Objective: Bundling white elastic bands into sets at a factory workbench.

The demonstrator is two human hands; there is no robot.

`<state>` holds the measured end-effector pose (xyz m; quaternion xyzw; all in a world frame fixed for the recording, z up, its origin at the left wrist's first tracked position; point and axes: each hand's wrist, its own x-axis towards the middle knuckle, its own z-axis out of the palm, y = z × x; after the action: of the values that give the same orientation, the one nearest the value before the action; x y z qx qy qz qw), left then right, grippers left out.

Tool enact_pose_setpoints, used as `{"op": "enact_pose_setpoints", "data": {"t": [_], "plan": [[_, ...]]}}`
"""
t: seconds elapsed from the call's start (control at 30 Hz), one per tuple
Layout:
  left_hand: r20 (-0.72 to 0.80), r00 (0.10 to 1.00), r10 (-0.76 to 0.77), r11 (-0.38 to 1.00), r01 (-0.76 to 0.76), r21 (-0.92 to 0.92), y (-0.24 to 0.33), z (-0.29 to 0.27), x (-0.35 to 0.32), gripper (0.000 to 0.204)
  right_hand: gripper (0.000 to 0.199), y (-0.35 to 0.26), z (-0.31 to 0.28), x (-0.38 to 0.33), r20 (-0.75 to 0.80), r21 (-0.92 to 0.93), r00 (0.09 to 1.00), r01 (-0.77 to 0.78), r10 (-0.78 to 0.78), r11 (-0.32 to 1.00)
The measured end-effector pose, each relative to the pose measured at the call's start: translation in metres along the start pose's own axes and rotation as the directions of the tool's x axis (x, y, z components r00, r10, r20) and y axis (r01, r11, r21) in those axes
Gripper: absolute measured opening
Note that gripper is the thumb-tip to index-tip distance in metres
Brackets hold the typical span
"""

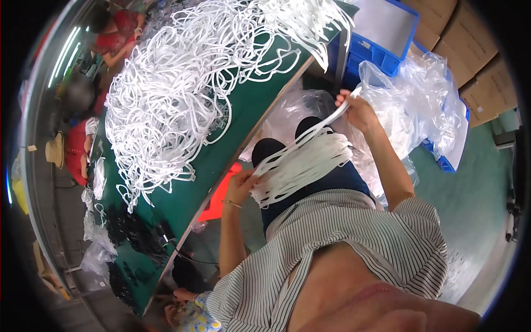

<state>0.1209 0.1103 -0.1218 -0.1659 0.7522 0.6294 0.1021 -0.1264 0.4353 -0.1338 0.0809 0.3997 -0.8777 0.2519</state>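
- Evidently, both hands are working apart, with a white bundle (310, 169) of flat cords lying between them over the dark trousers (355, 180); whether it is pressing on the thighs, I cannot tell.
- Left hand (239, 187) is closing its thumb and fingers on the bundle's near-left end; this hand is sitting nearer the cords, in direct contact.
- Right hand (360, 112) is pinching a lifted strand (333, 116), standing beyond the bundle's right end and clear of its main body.
- Key relation: the bundle's long axis is running from the left hand toward the upper right, while the strand is climbing more steeply along the bundle's far edge to the right hand. Judgement: control is hinging on that spread, the left hand anchoring and the strand staying separate from the loops beneath.
- Strand's lower course is merging with the other cords near the left hand; exactly where it is ending, I cannot tell.
- A large white pile (171, 94) of similar cords is covering much of the green tabletop (251, 99), leftward and forward of both hands; neither is touching it.
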Motion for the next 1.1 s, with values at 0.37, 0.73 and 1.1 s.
{"op": "enact_pose_setpoints", "data": {"t": [0.37,0.73,1.1], "plan": [[-0.235,0.972,-0.023,0.999,0.028,0.017,-0.093,-0.019,0.014,0.028,0.019,0.085,-0.147,0.016,-0.049,-0.595,0.988,0.092,-0.15,0.798],[-0.337,0.879,0.338,0.772,-0.054,0.634,-0.116,-0.025,0.004,0.036,0.016,-0.067,0.106,0.078,0.59,-0.798,0.651,0.56,-0.477,-0.223],[-0.213,0.877,0.43,0.759,-0.223,0.612,-0.034,0.022,0.004,0.018,0.03,-0.09,0.197,0.233,0.25,-0.892,0.861,0.026,-0.443,-0.451]]}}
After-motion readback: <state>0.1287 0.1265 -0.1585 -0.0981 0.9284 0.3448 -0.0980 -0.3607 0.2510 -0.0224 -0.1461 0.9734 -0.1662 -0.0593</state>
